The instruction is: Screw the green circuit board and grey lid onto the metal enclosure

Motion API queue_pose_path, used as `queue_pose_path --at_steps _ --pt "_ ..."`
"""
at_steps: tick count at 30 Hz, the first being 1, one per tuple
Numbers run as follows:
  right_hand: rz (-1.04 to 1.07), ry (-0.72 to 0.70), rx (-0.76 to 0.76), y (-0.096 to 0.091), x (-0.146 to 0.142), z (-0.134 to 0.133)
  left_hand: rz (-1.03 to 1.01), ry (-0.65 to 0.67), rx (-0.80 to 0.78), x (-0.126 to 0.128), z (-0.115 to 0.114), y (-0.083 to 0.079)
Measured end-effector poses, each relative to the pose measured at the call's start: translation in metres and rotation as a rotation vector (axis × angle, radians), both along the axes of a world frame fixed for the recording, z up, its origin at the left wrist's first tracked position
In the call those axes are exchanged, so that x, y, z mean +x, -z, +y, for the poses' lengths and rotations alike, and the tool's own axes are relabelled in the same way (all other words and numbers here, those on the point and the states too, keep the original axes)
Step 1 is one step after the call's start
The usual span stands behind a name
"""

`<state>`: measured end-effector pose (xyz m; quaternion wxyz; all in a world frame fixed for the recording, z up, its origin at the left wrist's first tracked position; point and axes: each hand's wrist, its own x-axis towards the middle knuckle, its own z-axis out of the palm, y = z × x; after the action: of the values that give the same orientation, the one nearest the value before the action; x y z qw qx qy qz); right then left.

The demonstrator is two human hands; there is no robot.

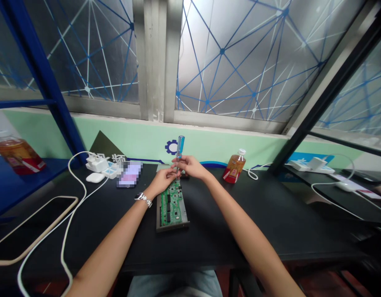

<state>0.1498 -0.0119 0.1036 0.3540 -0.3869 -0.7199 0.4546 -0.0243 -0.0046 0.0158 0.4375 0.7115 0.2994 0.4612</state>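
Observation:
A green circuit board [172, 204] lies in a grey metal tray [172, 225] on the black table [240, 222]. A screwdriver [179, 150] with a clear blue handle stands upright over the board's far end. My right hand [190, 166] is closed around its shaft just below the handle. My left hand [163, 180], with a watch on the wrist, pinches the lower shaft near the tip, right above the board.
A bottle of orange drink [234, 167] stands right of my hands. White chargers, an earbud case [95, 177] and white cables [69, 214] lie at the left. Another bottle [19, 154] rests on a blue shelf at far left. More chargers [311, 164] sit at right.

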Motion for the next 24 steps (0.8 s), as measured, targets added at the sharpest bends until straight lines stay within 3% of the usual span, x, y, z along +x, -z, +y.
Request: queue_pose_path --at_steps 3,6,12,18,24 --pt "-0.043 0.091 0.137 0.004 0.002 0.002 -0.002 -0.039 0.006 0.0008 -0.0015 -0.0011" --pt "-0.091 0.092 0.202 0.0067 0.0056 0.0045 0.002 -0.076 0.005 0.0013 -0.0012 -0.0007" --pt "-0.041 0.051 0.144 0.0072 0.0089 0.0087 0.02 -0.116 0.019 0.0005 0.0017 0.0019" --pt "-0.022 0.014 0.086 0.0059 0.0073 0.0095 0.007 0.024 -0.017 -0.0023 0.0015 -0.0024" --pt "0.062 -0.051 -0.028 0.003 0.0052 0.0054 0.033 0.077 0.004 -0.0026 0.0045 0.0033"
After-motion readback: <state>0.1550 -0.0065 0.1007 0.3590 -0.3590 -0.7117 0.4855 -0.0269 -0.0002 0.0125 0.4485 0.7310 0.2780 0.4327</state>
